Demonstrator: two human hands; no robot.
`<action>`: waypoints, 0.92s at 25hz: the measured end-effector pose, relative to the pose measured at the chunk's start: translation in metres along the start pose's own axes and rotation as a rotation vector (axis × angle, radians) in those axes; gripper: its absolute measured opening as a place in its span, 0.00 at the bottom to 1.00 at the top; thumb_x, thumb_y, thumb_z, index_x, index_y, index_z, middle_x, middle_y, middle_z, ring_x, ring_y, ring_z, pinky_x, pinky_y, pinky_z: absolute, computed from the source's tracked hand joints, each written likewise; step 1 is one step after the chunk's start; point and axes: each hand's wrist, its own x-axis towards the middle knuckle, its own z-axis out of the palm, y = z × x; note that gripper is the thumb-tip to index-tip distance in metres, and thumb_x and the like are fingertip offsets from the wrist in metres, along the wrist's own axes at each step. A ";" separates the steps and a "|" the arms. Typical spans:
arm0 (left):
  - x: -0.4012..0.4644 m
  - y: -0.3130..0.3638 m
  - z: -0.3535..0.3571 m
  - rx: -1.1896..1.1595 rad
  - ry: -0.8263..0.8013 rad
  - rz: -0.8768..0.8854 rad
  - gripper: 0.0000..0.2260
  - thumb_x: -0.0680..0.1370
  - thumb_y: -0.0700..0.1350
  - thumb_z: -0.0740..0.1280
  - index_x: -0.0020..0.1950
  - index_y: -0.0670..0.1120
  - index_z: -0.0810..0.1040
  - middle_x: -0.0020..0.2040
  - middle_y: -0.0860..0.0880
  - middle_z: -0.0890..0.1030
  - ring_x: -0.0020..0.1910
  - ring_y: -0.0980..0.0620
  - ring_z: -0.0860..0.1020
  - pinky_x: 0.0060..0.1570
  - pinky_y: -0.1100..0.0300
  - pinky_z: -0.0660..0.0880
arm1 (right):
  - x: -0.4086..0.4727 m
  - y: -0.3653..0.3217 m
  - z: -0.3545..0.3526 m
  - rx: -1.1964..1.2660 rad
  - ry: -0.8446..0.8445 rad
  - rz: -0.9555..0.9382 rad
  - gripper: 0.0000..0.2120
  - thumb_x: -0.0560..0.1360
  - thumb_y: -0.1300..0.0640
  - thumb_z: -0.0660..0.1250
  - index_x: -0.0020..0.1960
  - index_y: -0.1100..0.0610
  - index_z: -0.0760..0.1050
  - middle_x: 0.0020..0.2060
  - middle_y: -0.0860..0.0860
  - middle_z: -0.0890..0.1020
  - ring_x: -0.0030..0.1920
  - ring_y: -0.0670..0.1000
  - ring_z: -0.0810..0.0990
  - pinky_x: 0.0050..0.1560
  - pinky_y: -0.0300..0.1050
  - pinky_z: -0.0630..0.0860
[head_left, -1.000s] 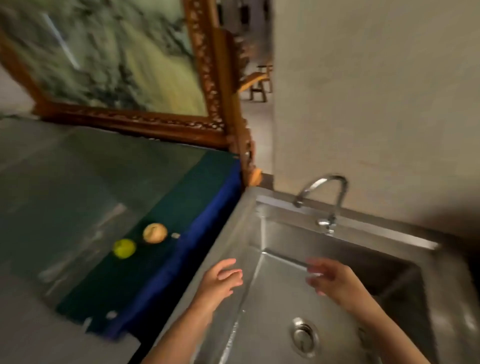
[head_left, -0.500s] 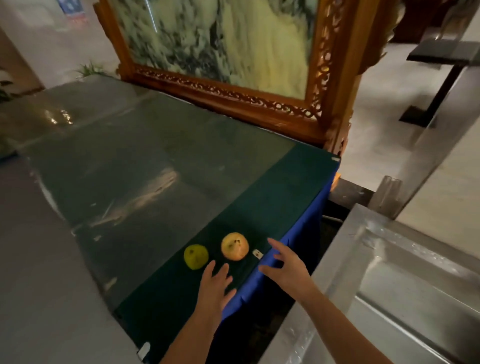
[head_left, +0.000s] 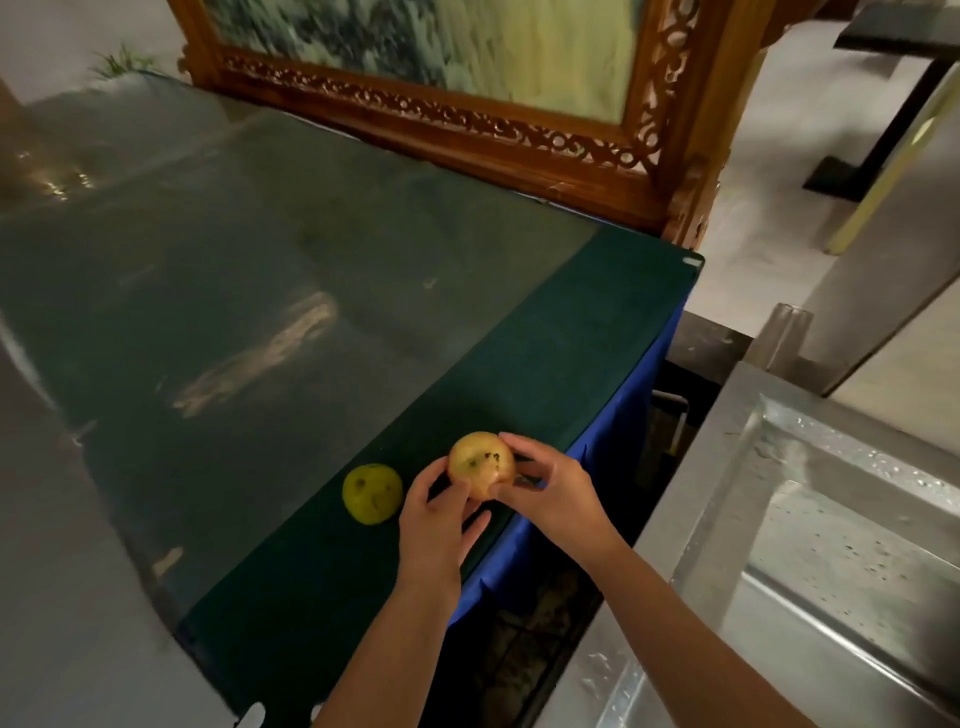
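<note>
At tbl edge (head_left: 638, 396): apple (head_left: 480, 464), fruit (head_left: 372, 492) beside

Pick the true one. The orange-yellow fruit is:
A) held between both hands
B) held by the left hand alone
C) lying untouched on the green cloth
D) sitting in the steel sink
A: the left hand and the right hand each pinch a side of the orange-yellow fruit, while the green fruit lies untouched on the green cloth beside them.
</note>
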 end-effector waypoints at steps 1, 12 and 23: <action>-0.007 0.000 0.007 0.030 -0.044 0.001 0.14 0.76 0.37 0.63 0.61 0.48 0.72 0.52 0.45 0.79 0.48 0.49 0.80 0.40 0.59 0.78 | -0.011 -0.001 -0.009 0.046 0.048 -0.014 0.26 0.64 0.63 0.75 0.62 0.54 0.75 0.48 0.45 0.83 0.46 0.38 0.81 0.48 0.31 0.77; -0.136 -0.145 0.145 0.116 -0.720 -0.422 0.17 0.72 0.43 0.67 0.60 0.48 0.72 0.52 0.43 0.83 0.48 0.49 0.84 0.42 0.52 0.81 | -0.213 0.051 -0.203 0.121 0.535 0.033 0.21 0.66 0.64 0.74 0.57 0.50 0.77 0.49 0.45 0.84 0.49 0.41 0.82 0.43 0.28 0.75; -0.181 -0.229 0.205 -0.007 -0.368 -0.606 0.08 0.72 0.38 0.66 0.50 0.43 0.74 0.46 0.39 0.77 0.42 0.44 0.81 0.29 0.57 0.81 | -0.234 0.121 -0.336 0.262 0.815 0.446 0.16 0.75 0.57 0.63 0.55 0.68 0.76 0.48 0.64 0.83 0.53 0.63 0.81 0.56 0.54 0.76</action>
